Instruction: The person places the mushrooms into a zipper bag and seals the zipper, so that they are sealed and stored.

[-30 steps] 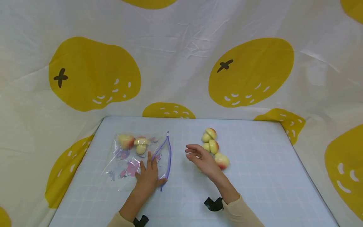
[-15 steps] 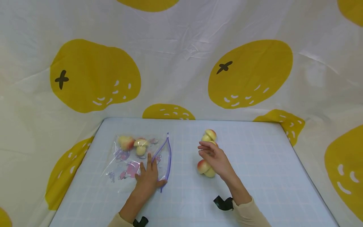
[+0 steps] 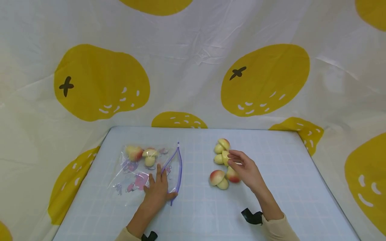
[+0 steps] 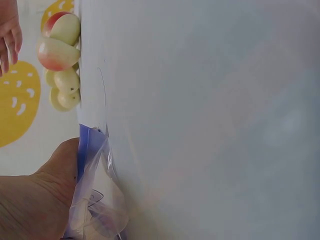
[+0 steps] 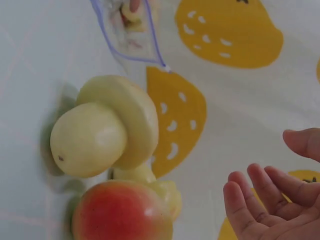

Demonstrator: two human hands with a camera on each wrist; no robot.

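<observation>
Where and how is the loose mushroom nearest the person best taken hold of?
Probably by the rounded cap of that mushroom, coming from above and the person's left. It lies on its side, cap to the left, stem to the right; another mushroom sits close on its right.

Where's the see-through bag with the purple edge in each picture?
Head: the bag lies left of centre, under the left hand.
Left wrist: part of the bag, bottom left.
Right wrist: the bag is at the top, left of centre.
Shared landmark: the loose mushrooms, in all three.
</observation>
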